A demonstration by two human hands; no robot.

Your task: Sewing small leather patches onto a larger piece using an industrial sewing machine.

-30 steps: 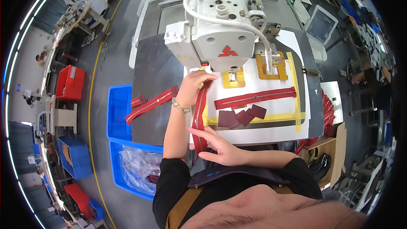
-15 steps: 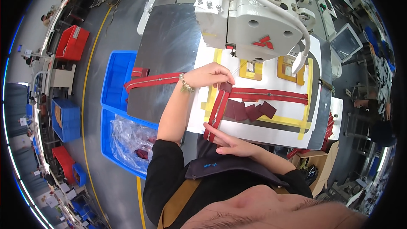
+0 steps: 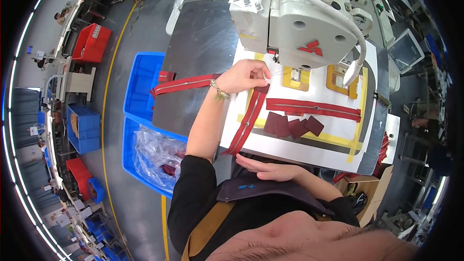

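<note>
My left hand (image 3: 240, 76) is closed in a pinch beside the sewing machine head (image 3: 302, 24). Fine thread (image 3: 276, 73) runs from its fingertips toward the machine; a small pale bit between them is unclear. Just below the fingertips is the dark red tab (image 3: 262, 88) at the end of a red zipper strip (image 3: 246, 124), which slants toward me. Close to the strip's near end, my right hand (image 3: 266, 168) is open, fingers stretched out and together. A second red zipper strip (image 3: 314, 108) lies crosswise, with several maroon fabric patches (image 3: 292, 126) overlapping below it.
Another red zipper (image 3: 186, 84) extends over the metal table (image 3: 198, 43) beneath my left wrist. Yellow-framed templates (image 3: 296, 78) sit beside the machine. Blue bins (image 3: 126, 152) stand at left, one holding clear plastic. A cardboard box (image 3: 378, 191) is at right.
The slanted zipper strip has come away from the crosswise one, its near end shifting left. My left fingers have drawn into a pinch above the tab. My right hand has come off the strip.
</note>
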